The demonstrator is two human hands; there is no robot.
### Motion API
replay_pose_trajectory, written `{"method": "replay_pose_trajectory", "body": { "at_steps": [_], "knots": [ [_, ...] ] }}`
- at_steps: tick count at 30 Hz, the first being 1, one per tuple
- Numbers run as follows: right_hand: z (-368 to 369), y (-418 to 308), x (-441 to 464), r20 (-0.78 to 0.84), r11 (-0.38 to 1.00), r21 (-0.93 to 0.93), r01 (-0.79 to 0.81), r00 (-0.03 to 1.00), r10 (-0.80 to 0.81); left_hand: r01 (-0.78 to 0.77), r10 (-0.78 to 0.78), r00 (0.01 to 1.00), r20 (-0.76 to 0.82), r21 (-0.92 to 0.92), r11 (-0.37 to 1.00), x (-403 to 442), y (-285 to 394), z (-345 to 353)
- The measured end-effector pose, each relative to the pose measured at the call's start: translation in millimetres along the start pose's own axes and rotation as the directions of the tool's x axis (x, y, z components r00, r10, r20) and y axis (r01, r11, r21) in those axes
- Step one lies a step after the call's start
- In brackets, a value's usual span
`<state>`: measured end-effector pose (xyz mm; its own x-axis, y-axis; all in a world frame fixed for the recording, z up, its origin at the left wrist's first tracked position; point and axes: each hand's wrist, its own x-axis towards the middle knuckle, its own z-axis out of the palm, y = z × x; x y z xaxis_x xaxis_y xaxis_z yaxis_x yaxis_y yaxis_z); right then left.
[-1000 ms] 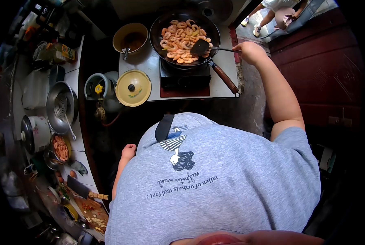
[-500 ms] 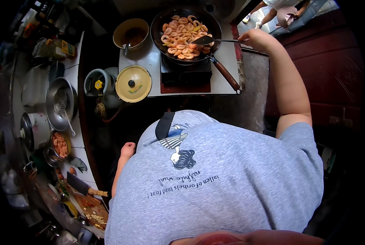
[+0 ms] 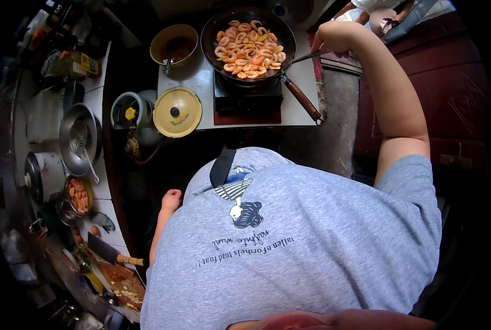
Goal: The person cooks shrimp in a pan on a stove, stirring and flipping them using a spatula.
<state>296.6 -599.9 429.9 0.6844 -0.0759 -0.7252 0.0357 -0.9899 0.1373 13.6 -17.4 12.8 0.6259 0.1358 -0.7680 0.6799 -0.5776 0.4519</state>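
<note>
Pink shrimp (image 3: 251, 49) are spread over the bottom of a dark wok (image 3: 208, 41) on a black stove (image 3: 247, 99). At the wok's right, my right hand (image 3: 337, 38) grips the thin handle of a spatula (image 3: 306, 57); its blade is hard to make out near the wok's right inner wall. The wok's wooden handle (image 3: 301, 100) points toward the lower right, untouched. My left hand (image 3: 172, 199) hangs beside my body with its fingers curled, away from the wok, and what it holds, if anything, is too small to tell.
A bowl with a spoon (image 3: 174, 46) and a yellow lid (image 3: 177, 112) sit left of the stove. On the left counter are a metal basin (image 3: 80, 137), a bowl of shrimp (image 3: 78, 195), a cleaver (image 3: 102, 248) and a cutting board (image 3: 125, 278). Another person (image 3: 385, 16) is beyond the doorway.
My right hand has moved up and its elbow outward. The spatula blade has left the middle of the shrimp for the wok's right side. My left hand has stayed about where it was.
</note>
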Motion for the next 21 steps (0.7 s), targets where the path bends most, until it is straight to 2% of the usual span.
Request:
{"method": "replay_pose_trajectory", "body": {
  "at_steps": [3,8,12,14,18,21],
  "knots": [
    [-1.1,-11.8,2.2,0.048,0.999,-0.010,0.033,0.998,-0.033,-0.015,0.015,1.000,-0.015,0.044,0.999,-3.2,2.4,1.6],
    [8.0,-16.3,9.2,0.039,0.999,0.030,0.038,0.998,-0.040,-0.021,0.023,0.999,-0.029,0.081,0.997,-21.3,19.3,2.9],
    [14.6,-13.3,16.8,0.028,0.993,-0.011,0.115,0.993,-0.115,-0.029,0.029,1.000,0.003,0.042,0.999,-7.1,-0.4,4.0],
    [13.8,-11.6,19.3,0.017,0.996,0.023,0.084,0.996,-0.084,-0.026,0.026,1.000,0.010,0.033,0.999,-17.2,11.6,0.2],
    [8.6,-11.8,10.3,-0.035,0.997,0.049,0.053,0.998,-0.051,-0.021,0.021,1.000,0.019,-0.030,0.999,3.7,-10.8,2.2],
    [13.6,-15.2,16.0,-0.084,0.989,-0.018,0.148,0.985,-0.149,-0.027,0.028,0.999,0.020,-0.039,0.999,0.5,-2.2,1.3]
  ]
}}
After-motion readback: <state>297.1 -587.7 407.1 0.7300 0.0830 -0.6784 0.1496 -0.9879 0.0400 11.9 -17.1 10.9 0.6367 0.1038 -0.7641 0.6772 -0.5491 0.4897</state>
